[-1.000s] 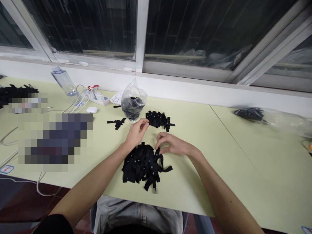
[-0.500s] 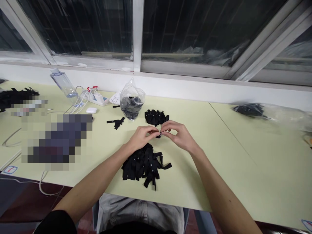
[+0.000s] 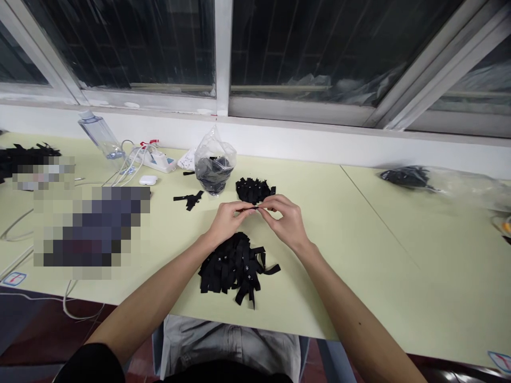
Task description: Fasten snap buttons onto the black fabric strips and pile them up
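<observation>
Between the fingertips of my left hand (image 3: 229, 219) and my right hand (image 3: 282, 217) is a small black fabric strip (image 3: 256, 208), mostly hidden by the fingers. Both hands are closed in a pinch on it, their tips almost touching. Just beyond them lies a neat row of black strips (image 3: 253, 190). Nearer to me, below the hands, spreads a larger loose pile of black fabric strips (image 3: 231, 263), some with small pale marks. A few separate black strips (image 3: 191, 200) rest to the left, beside a clear plastic bag (image 3: 215, 165) with black pieces inside.
On the left are a clear bottle (image 3: 99, 135), a power strip (image 3: 157, 159) with white cables, a white earbud case (image 3: 148, 180), a blurred-out dark item (image 3: 96, 229) and more black strips (image 3: 27, 157). Another plastic bag (image 3: 459, 186) lies at the far right of the yellow table (image 3: 379, 266).
Both hands have moved slightly up and away from me, and their fingertips have come closer together on the black strip. The piles look unchanged.
</observation>
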Tool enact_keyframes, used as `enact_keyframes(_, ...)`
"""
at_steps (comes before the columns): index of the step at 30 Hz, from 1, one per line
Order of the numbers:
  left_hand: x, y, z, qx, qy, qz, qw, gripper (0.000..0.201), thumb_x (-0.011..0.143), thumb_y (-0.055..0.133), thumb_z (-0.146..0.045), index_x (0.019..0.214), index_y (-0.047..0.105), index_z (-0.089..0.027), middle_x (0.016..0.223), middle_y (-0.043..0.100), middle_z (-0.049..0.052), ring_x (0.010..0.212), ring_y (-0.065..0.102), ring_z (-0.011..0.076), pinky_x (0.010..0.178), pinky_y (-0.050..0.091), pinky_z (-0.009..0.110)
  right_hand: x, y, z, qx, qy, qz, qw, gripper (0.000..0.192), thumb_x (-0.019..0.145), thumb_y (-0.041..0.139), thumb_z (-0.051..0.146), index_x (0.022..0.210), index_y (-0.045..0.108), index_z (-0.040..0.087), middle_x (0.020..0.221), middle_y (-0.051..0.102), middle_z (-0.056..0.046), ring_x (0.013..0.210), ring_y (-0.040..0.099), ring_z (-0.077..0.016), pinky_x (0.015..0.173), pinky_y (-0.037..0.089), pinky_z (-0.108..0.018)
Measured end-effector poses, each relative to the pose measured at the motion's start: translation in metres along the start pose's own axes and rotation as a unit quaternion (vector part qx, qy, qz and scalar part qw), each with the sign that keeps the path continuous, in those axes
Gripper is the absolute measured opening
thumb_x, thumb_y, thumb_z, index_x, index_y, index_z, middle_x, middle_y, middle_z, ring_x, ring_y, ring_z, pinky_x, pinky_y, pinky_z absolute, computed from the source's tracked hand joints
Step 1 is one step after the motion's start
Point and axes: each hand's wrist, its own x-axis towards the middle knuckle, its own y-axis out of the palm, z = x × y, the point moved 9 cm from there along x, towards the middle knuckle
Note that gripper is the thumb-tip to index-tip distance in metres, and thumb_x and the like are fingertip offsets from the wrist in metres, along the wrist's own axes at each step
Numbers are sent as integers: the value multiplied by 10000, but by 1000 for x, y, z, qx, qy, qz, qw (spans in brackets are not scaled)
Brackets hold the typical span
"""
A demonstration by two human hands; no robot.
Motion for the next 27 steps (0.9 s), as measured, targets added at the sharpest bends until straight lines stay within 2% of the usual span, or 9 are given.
enact_keyframes(5,2,-8,19,-33,-51,-44,997,271,836,685,-401,989,748,-186,961,763,72,877,717,236,792,555,338,-4,-6,8,-77,-17,-65,995,149,927,565,264,1017,683,267,1016,664,-90,975,590,-276,848,477,-467)
enact_keyframes(7,2,-10,23,-45,-60,-56,996,284,813,708,-404,979,734,-175,914,762,69,835,720,225,749,557,318,-6,0,16,-107,-41,-48,992,147,929,566,267,1029,673,265,1003,667,-91,955,581,-280,830,459,-464)
enact_keyframes(9,3,-12,24,-48,-60,-63,995,273,800,718,-398,947,727,-168,876,756,63,807,715,212,726,558,305,-7,13,21,-124,-63,-1,990,147,945,546,261,1023,671,262,984,675,-83,932,577,-272,809,446,-446)
enact_keyframes(13,3,-13,25,-62,-50,-71,994,231,799,713,-359,907,752,-159,916,758,71,851,711,212,799,568,327,-9,30,20,-128,-70,59,988,200,979,485,234,1074,659,259,1024,690,-71,939,573,-257,811,433,-426)
enact_keyframes(18,3,-9,29,-76,-51,-56,994,250,807,708,-360,954,773,-169,975,763,82,908,711,233,866,561,368,-10,30,11,-108,-54,47,991,193,985,479,235,1037,665,242,1027,701,-65,950,581,-254,819,442,-419)
enact_keyframes(27,3,-2,23,-77,-43,-23,996,237,835,685,-349,989,765,-187,1007,760,70,949,710,234,893,558,367,-8,23,2,-96,-7,17,995,169,977,490,259,965,657,242,941,699,-65,856,579,-255,788,454,-421)
